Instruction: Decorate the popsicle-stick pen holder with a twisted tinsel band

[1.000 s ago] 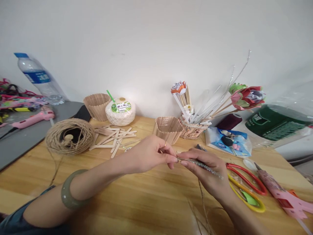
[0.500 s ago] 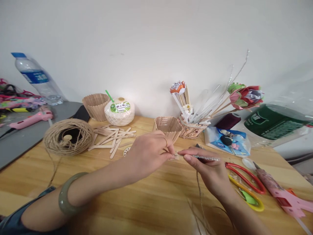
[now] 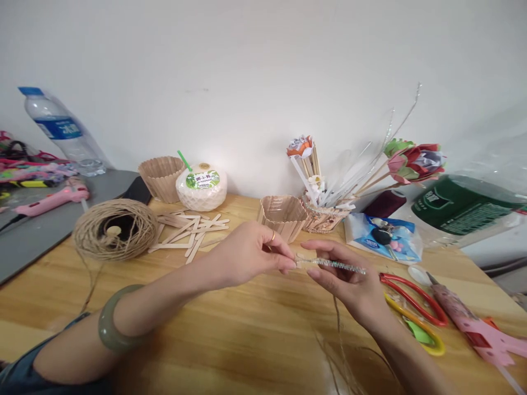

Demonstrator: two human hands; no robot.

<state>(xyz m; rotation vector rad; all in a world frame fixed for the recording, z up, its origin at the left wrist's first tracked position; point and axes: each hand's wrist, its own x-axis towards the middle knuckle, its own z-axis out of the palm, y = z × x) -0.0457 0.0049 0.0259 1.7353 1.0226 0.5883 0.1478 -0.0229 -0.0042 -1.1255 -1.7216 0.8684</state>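
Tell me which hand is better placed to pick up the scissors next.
Right, probably. The right hand lies just beside the scissors, though it holds the beaded stick; the left hand is farther away, pinching the stick's end.

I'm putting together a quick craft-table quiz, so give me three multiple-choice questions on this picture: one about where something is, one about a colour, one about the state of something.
1. Where does the ball of twine lie?
A. on the wooden table, left of the loose craft sticks
B. inside the stick-built cup
C. under the scissors

2. What colour is the bangle on the left forearm?
A. red
B. grey-green
C. bright blue

3. How is the thin glittery strip held?
A. lying loose on the table
B. pinched between left hand and right hand, above the table
C. standing in the pot of sticks

Answers: 1 A, the twine sits beside the craft sticks on the table. 2 B, the band is a dull grey-green. 3 B, fingertips of both hands grip the strip's left part.
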